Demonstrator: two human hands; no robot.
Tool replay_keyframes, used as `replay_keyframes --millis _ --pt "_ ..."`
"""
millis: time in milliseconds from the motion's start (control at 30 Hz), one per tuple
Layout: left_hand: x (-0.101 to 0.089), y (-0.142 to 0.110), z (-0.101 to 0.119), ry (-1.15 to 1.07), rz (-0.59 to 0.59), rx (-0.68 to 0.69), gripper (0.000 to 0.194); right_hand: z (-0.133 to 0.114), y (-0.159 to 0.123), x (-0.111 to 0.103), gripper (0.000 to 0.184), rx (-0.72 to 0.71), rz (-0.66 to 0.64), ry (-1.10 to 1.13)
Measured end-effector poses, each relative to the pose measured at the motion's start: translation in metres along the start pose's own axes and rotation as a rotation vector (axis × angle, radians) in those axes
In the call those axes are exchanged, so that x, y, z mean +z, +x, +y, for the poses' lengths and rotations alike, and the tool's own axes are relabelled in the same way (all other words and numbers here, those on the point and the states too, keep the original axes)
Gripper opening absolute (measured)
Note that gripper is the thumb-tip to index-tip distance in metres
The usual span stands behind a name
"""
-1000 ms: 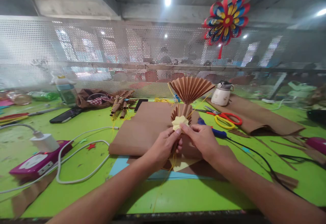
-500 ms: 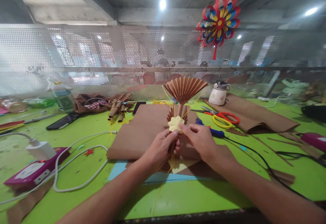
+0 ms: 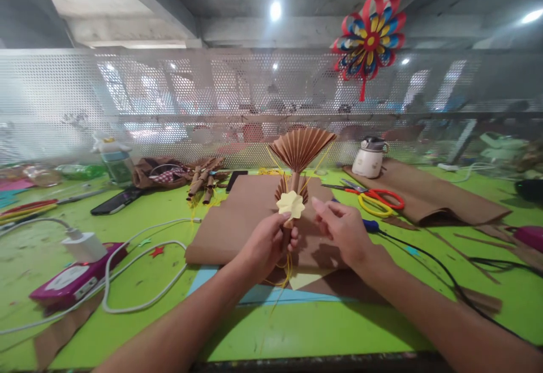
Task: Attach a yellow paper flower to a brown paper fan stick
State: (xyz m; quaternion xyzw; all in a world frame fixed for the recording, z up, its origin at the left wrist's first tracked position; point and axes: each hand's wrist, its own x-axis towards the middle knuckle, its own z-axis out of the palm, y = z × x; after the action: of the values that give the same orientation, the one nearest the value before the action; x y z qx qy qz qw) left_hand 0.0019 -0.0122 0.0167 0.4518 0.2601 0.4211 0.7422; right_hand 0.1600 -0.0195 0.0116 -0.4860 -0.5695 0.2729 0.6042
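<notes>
One paper flower [image 3: 291, 204], in left hand [image 3: 268, 239], near right hand [image 3: 344, 230]

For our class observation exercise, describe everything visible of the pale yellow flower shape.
The pale yellow flower shape looks like creased paper, with rounded lobes around its edge. It faces the camera, in front of the lower pleated brown fan, partly hiding it; whether it is attached cannot be told. The thumb of the left hand touches its lower left edge; the right hand is apart, to its right.
</notes>
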Motion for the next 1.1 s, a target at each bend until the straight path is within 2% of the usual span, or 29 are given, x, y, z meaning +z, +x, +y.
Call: replay_keyframes --millis 100,233,400,600,833,1100 --pt "-0.001 0.000 0.001 0.011 -0.032 0.046 0.005 -0.004 0.006 -0.003 0.038 0.078 -0.005 0.163" --pt "-0.001 -0.001 0.002 0.031 -0.049 0.055 0.012 -0.009 0.010 -0.005 0.038 0.138 -0.063 0.281" --pt "-0.001 -0.004 0.007 0.062 -0.121 0.075 0.017 -0.009 0.011 -0.008 0.034 0.077 -0.040 0.234" --pt "0.001 -0.005 0.010 0.047 -0.198 0.061 0.017 -0.007 0.012 -0.011 0.034 0.051 -0.144 0.166" --pt "-0.001 -0.004 0.009 0.100 -0.194 0.058 0.018 -0.009 0.008 -0.012 0.030 -0.008 -0.197 0.217" --pt "0.000 -0.003 0.008 0.049 -0.137 -0.007 0.021 -0.010 0.008 -0.014 0.029 -0.068 -0.130 0.091"
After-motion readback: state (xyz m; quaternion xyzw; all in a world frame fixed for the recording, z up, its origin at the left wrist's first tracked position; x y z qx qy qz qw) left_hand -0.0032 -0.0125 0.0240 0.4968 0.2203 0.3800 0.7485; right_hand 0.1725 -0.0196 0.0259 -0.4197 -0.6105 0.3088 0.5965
